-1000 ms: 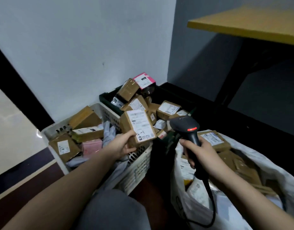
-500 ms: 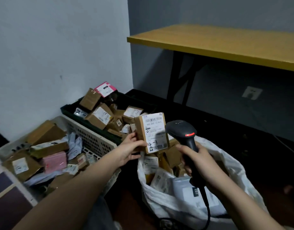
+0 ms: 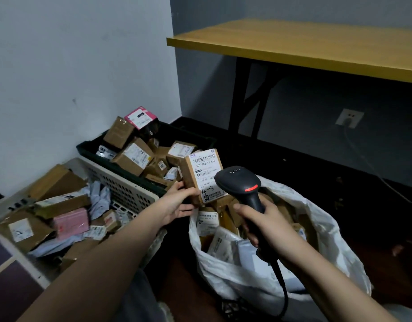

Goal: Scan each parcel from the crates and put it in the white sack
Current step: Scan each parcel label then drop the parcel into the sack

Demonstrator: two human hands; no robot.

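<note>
Head view. The white sack point(image 3: 335, 231) stood open on the floor at near right, its mouth slack, holding a jumble of brown cartons and pale mailers with printed labels. The white crate point(image 3: 130, 191), a perforated plastic one at near left, held brown cartons, a pink parcel point(image 3: 71, 220) and crumpled grey mailers. The dark green crate point(image 3: 121, 165) lay beyond it against the wall, heaped with brown cartons; a pink-edged box point(image 3: 140, 117) sat at the top of the heap.

A yellow-topped counter point(image 3: 316, 49) on black legs stood at far right, with nothing visible on it. A wall socket point(image 3: 349, 118) showed beneath it, a cable running down from it to the dark floor. The head of the scanner partly covered the lower right corner of the held parcel's label.

The parcel point(image 3: 201, 175), a small brown carton, was held above the far left rim of the sack, just right of the green crate. Its long axis stood close to upright, leaning slightly left at the top, with the labelled face turned toward the camera and the barcode at the upper end; "4-3" was handwritten near the bottom. The left hand point(image 3: 177, 204) gripped the parcel at its lower left edge, thumb on the side face, fingers curled beneath. The right hand point(image 3: 267, 224) was closed round the handle of the black scanner point(image 3: 241, 182), whose head pointed up and left at the label, a red light showing on it and its cord trailing down toward the near edge.
</note>
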